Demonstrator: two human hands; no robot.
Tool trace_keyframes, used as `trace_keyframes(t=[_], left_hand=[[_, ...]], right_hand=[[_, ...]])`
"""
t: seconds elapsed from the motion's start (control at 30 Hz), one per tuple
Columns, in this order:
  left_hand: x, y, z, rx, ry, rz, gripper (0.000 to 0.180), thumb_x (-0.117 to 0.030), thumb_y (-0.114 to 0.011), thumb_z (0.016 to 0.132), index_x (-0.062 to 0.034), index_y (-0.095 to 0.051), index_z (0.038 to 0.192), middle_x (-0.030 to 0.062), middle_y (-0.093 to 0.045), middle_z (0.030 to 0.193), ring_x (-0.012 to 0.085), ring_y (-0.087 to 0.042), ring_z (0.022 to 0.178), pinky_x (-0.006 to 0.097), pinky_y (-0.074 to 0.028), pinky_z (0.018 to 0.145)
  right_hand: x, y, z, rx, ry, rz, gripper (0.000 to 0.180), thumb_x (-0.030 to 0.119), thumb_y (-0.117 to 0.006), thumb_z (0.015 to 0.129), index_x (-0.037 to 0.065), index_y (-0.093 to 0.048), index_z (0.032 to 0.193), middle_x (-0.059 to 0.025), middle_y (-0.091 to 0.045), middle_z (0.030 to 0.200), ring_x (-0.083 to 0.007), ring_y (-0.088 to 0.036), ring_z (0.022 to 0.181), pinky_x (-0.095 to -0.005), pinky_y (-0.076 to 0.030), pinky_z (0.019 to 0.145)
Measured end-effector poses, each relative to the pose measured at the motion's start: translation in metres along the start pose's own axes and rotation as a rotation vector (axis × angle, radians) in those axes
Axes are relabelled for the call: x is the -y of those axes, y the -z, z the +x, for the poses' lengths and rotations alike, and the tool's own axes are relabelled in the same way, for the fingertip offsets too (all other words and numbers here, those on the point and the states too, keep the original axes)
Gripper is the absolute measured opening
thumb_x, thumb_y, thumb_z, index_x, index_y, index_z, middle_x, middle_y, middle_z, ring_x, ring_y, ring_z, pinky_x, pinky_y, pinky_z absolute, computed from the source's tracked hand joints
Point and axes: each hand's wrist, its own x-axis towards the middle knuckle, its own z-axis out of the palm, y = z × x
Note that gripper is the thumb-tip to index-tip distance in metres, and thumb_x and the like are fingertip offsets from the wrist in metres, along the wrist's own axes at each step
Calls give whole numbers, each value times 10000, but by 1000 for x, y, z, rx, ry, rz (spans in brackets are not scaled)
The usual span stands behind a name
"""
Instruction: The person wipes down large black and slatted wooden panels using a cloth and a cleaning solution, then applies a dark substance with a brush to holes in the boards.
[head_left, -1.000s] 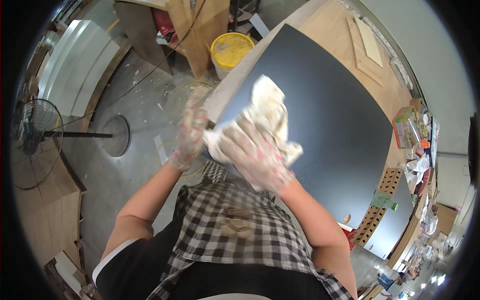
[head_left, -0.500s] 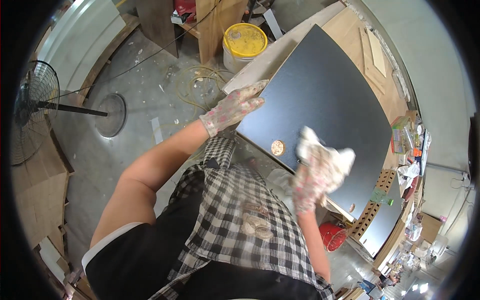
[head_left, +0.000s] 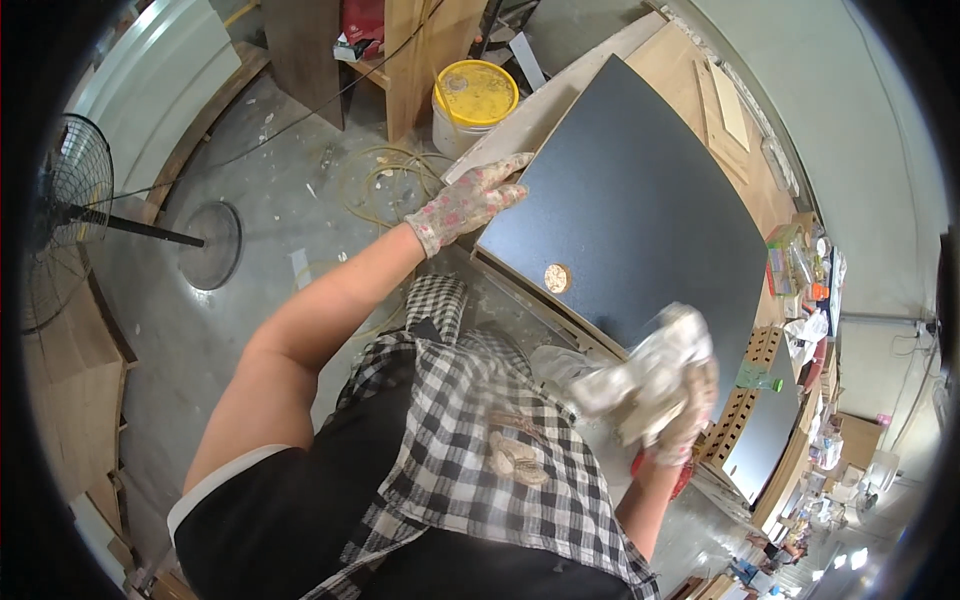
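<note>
Gripping a bunched white cloth [head_left: 650, 375], the right hand [head_left: 690, 410] is showing blurred at the near edge of a dark panel [head_left: 640, 200], toward its right end. Its gloved fingers are bending in a closed hold on the cloth. The cloth's long axis is slanting from upper right to lower left, the loose lower end pointing toward the checked apron [head_left: 455, 430]; whether the cloth is touching the panel, I cannot tell.

The left hand [head_left: 470, 200] is resting at the panel's left edge, fingers extending and parting from the thumb, loosely open.

The panel is lying flat on the bench [head_left: 672, 62], its long axis running from upper left to lower right, with 1 round hole [head_left: 557, 278] near its near left corner.

Beyond the left hand, a white bucket [head_left: 460, 137] is standing on the floor, a yellow lid [head_left: 476, 92] hiding its contents. A red bucket [head_left: 684, 482] is showing partly behind the right wrist, its contents hidden. A green bottle [head_left: 755, 378] is lying across a perforated strip [head_left: 738, 415], its cap pointing right.
</note>
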Motion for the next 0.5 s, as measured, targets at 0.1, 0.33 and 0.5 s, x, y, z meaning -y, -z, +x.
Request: trace_keyframes(t=[0.1, 0.33, 0.5], left_hand=[[-6, 2, -8, -41, 49, 108, 528, -254, -561, 952, -20, -439, 1409, 155, -468, 1431, 250, -398, 1356, 348, -294, 1123], [-1, -15, -1, -120, 8, 189, 485, -223, -543, 965, -7, -456, 1390, 163, -526, 1371, 217, -476, 1281, 318, -345, 1078], [-9, -18, -3, -156, 65, 84, 414, -140, -537, 965, 8, -505, 1350, 59, -604, 1245, 121, -549, 1119, 255, -410, 987]], right_hand=[[2, -28, 27, -88, 222, -349, 317, 225, -516, 975, 11, -574, 1202, -116, -638, 1111, -197, -650, 934, -290, -547, 788], [-72, -55, 52, 194, 809, -1519, 420, 258, -517, 904, 102, -559, 1292, -122, -525, 1364, -354, -451, 1294, -496, -338, 1062], [-61, 66, 61, -6, 703, -1501, 394, 229, -481, 909, 70, -582, 1255, -131, -563, 1312, -342, -489, 1263, -477, -379, 1052]])
